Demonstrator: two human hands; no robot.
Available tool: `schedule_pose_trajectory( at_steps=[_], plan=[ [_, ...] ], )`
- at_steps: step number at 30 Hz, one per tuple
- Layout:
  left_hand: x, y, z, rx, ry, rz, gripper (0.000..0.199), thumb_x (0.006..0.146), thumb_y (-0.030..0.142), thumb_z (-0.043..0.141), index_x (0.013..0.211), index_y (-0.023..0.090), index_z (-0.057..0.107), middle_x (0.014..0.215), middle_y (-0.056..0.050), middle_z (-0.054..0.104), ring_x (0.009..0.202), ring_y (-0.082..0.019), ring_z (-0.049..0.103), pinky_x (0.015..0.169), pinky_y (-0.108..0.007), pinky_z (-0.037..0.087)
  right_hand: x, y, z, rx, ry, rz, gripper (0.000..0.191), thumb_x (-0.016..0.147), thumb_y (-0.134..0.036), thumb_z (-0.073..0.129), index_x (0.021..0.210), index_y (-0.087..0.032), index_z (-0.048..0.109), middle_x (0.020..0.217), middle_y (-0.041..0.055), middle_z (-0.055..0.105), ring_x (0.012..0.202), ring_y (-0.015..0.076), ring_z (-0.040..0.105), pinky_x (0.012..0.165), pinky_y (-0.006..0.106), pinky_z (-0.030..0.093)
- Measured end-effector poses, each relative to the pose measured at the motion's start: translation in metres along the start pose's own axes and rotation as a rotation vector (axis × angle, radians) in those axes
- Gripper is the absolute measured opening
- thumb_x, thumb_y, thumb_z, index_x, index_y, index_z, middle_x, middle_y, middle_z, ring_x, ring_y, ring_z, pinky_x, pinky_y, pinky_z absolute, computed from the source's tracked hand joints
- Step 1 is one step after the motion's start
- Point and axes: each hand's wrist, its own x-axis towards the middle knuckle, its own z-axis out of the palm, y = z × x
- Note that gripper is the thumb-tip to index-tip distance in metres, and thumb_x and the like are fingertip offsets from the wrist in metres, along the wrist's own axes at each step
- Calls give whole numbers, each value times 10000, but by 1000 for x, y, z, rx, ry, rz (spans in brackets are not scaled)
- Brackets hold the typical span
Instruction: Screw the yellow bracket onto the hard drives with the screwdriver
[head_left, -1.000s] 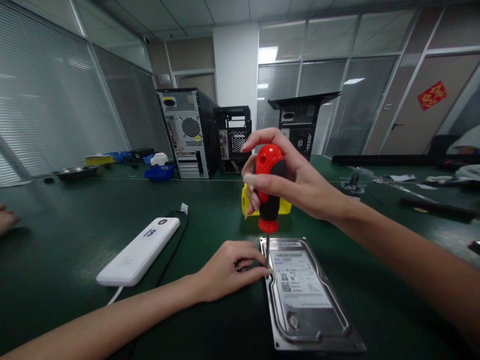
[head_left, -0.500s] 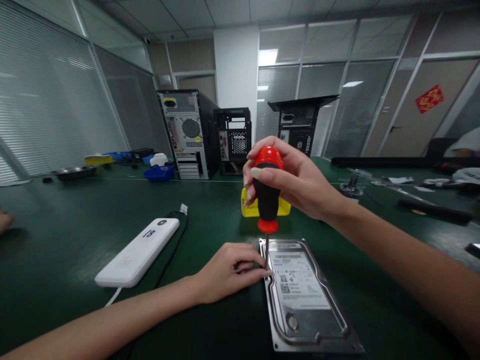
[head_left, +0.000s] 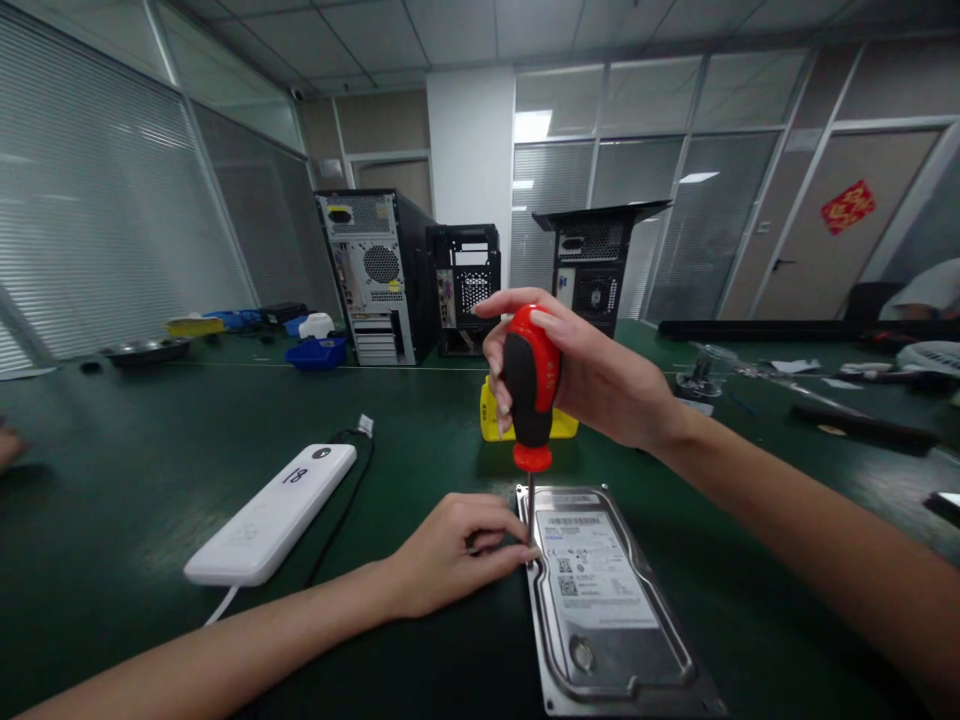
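Observation:
A silver hard drive (head_left: 600,600) with a white label lies on the green table (head_left: 420,430). My right hand (head_left: 592,370) grips a red and black screwdriver (head_left: 531,390), held upright with its shaft down at the drive's left edge. My left hand (head_left: 461,550) rests left of the drive, thumb and fingertips pinched around the lower end of the shaft. The tip and any screw there are hidden by the fingers. Behind the screwdriver stands a yellow tray (head_left: 564,423).
A white power bank (head_left: 274,515) with cables lies at left. Computer cases (head_left: 375,270) stand at the back beside a blue bin (head_left: 316,352). Tools and a black bar (head_left: 862,428) lie at right. Another person's hand (head_left: 9,445) shows at the left edge.
The screwdriver handle has turned in my right hand, whose fingers have loosened and shifted around its top. My left hand keeps its place at the shaft. The view has tilted slightly.

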Motion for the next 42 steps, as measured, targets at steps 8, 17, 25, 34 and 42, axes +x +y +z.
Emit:
schedule_pose_trajectory(
  at_steps=[8, 17, 25, 34, 42],
  plan=[
    [-1, 0, -2, -28, 17, -22, 262, 825, 345, 575, 782, 101, 660, 595, 41, 408, 506, -55, 338, 499, -181, 265, 1, -3, 1, -92, 37, 4, 109, 874, -211, 497, 962, -173, 445, 905, 10, 566, 775, 99, 605, 723, 279, 528],
    [-2, 1, -2, -36, -9, -52, 242, 807, 335, 586, 788, 104, 658, 620, 32, 425, 511, -55, 335, 477, -172, 259, 2, -1, 0, 33, 26, 15, 232, 911, -356, 351, 1056, -189, 423, 816, 4, 497, 686, 106, 540, 655, 300, 521],
    [-2, 1, -1, -39, -4, -35, 213, 801, 309, 597, 784, 104, 652, 608, 39, 410, 511, -55, 335, 485, -174, 263, 3, 2, -2, 14, 37, 6, 115, 871, -231, 496, 962, -171, 458, 873, 8, 530, 753, 104, 586, 704, 284, 527],
    [-1, 1, -1, -35, -1, -8, 198, 799, 294, 603, 772, 104, 653, 604, 41, 412, 520, -57, 342, 494, -176, 268, 2, 1, 4, 96, 48, 54, 268, 911, -378, 356, 1074, -200, 473, 861, 4, 509, 706, 96, 552, 687, 286, 514],
    [1, -3, -3, -121, -10, -25, 213, 786, 314, 632, 797, 107, 683, 578, 56, 367, 513, -57, 329, 506, -181, 272, 5, 8, -1, 56, 124, 29, 125, 854, -278, 525, 911, -185, 465, 831, -7, 561, 694, 94, 588, 648, 253, 520]
  ],
)
